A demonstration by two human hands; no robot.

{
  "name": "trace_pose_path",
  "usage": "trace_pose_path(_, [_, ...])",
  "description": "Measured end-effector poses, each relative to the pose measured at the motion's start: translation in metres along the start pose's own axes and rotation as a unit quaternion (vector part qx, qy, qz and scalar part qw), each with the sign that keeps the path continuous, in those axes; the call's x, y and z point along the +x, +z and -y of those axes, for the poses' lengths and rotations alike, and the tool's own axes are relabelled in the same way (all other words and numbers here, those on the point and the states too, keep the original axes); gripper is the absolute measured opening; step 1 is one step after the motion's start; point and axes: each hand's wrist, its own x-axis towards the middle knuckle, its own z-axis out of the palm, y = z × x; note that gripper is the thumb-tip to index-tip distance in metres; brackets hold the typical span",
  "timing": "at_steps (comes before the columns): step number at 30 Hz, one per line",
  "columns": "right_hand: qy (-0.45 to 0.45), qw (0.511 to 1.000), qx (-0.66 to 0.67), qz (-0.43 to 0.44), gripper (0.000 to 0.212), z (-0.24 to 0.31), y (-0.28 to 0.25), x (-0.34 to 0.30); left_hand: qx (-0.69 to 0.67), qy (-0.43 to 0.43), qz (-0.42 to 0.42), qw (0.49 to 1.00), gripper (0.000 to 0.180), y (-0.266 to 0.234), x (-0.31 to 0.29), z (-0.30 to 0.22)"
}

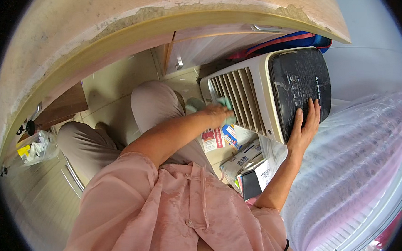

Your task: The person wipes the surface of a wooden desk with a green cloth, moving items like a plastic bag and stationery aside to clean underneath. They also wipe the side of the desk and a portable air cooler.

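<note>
A white air cooler [257,67] with a black top panel [283,66] and a slatted front grille [241,98] stands to the right of my knees. My left hand [216,115] is closed on a pale green cloth [225,102], held against the lower part of the grille. Part of the cloth is hidden by my fingers. Flat on the near edge of the black top lies my right hand [304,126], its fingers stretched out and holding nothing.
Printed leaflets [214,139] and a stack of papers and packets [244,164] lie on the floor. A sheer curtain [344,169] hangs at right. A cabinet [200,52] and a curved wooden edge [124,35] lie ahead. At left hangs a plastic bag [40,146].
</note>
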Motion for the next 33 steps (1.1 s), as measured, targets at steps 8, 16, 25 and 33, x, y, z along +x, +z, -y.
trace_pose_path(8, [0.026, 1.000, -0.007, -0.005, 0.046, -0.008, -0.007, -0.007, -0.286, -0.098, -0.040, 0.952, 0.039, -0.074, -0.045, -0.021])
trace_pose_path(16, [0.032, 0.999, -0.026, -0.009, 0.047, -0.009, -0.004, -0.009, -0.639, 0.100, -0.171, 0.743, 0.039, -0.156, -0.134, -0.093])
trace_pose_path(25, [0.089, 0.935, 0.301, -0.167, 0.048, -0.034, 0.004, -0.017, -0.185, 0.152, -0.436, 0.868, 0.070, -0.232, -0.082, -0.177])
trace_pose_path(33, [-0.125, 0.992, 0.010, -0.026, 0.070, 0.064, -0.057, 0.021, -0.303, 0.238, -0.480, 0.788, 0.043, -0.231, -0.106, -0.165])
